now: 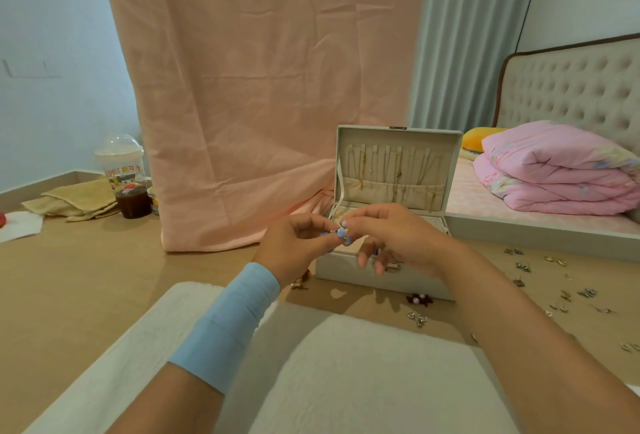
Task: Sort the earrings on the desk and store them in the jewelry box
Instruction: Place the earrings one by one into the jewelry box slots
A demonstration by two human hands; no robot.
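Left hand [300, 241]: pinching a small earring [335, 231].
Right hand [388, 236]: pinching it too, other fingers hanging loose.
Advice: keeping it over the open jewelry box [398, 170].

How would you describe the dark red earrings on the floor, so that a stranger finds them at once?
Start at the open jewelry box in the middle of the floor. Just in front of its lower right corner lies a dark red pair with pale pearl-like beads. The other loose earrings nearby look silver or gold; only this pair is dark red.

partly legible colourful letters, perhaps "yfun", on the domed plastic cup [122, 170]
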